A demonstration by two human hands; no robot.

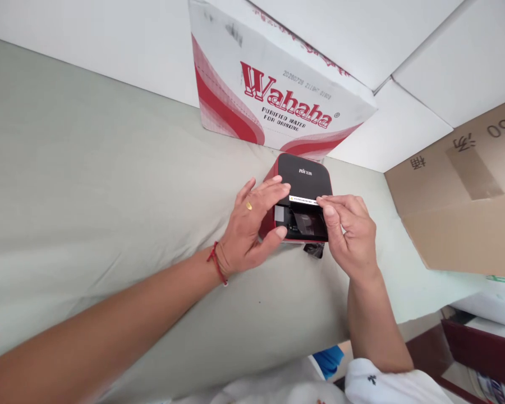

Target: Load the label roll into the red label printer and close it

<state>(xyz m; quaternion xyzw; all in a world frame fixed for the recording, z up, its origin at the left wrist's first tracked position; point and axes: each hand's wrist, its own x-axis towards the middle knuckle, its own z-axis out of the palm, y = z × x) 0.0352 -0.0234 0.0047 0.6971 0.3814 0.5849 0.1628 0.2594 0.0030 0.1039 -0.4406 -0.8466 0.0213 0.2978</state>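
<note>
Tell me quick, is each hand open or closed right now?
Left hand: open, fingers spread on the black-and-red device.
Right hand: closed in a pinch at the white label strip; whether it grips it cannot be told.

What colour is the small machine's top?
The machine's top is black; it shows best in the head view.

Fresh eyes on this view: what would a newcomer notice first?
Probably the white carton with red Wahaha lettering, top centre. Next, the black-and-red device before it, left hand at its left side, right hand near the right end of its white strip.
</note>
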